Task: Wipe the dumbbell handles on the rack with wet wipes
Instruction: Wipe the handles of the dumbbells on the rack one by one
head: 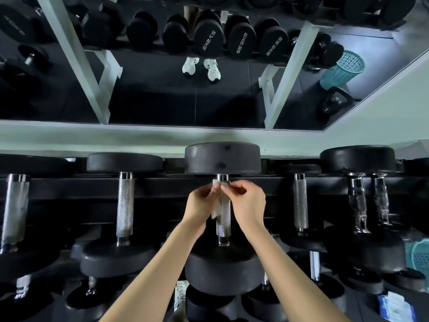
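A row of black dumbbells with knurled steel handles lies on the top shelf of the rack (162, 182). The centre dumbbell's handle (223, 225) runs away from me. A white wet wipe (217, 206) hangs over that handle near its far end. My left hand (201, 202) and my right hand (248, 203) both pinch the wipe's upper edge with their fingertips, just above the handle. Neighbouring handles stand to the left (125, 203) and right (300, 203).
A wall mirror (162, 98) behind the rack reflects dumbbells, white shoes and a teal basket (342, 69). A teal basket (419, 259) and a pack of wipes (394, 309) sit at the lower right. Lower shelves hold more dumbbells.
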A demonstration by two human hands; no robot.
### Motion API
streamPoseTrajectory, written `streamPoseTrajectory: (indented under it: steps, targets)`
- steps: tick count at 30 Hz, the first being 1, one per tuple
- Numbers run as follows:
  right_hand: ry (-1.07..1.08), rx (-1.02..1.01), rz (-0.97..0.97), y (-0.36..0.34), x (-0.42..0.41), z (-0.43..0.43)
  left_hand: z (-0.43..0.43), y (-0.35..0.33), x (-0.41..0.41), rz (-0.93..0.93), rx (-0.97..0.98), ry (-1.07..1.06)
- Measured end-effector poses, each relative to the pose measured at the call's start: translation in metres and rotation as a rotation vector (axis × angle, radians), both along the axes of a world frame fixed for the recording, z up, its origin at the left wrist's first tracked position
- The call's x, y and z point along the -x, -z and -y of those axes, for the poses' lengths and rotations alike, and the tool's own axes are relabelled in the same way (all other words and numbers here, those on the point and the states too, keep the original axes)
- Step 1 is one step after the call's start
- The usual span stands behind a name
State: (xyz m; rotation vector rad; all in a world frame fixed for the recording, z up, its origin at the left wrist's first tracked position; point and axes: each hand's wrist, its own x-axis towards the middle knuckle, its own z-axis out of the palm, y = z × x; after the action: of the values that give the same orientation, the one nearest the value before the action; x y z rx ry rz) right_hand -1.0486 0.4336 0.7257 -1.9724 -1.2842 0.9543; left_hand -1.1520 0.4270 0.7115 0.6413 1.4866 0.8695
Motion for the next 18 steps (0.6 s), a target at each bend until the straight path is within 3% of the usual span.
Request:
streamPoseTrajectory:
  steps: [3,8,13,18]
  targets:
    - [0.098,0.069,-0.076,0.007,0.004,-0.007,-0.011,-0.003,0.0,0.003,-0.015,-0.017]
    - [0.113,0.283,-0.131,0.021,-0.007,0.021,0.007,0.004,0.012,-0.091,-0.049,0.154]
    - [0.127,0.196,-0.305,0.008,-0.008,-0.005,-0.017,-0.004,0.008,0.035,-0.096,0.042]
    - [0.164,0.208,-0.322,-0.004,-0.032,0.004,-0.01,-0.004,0.009,0.029,-0.163,0.135]
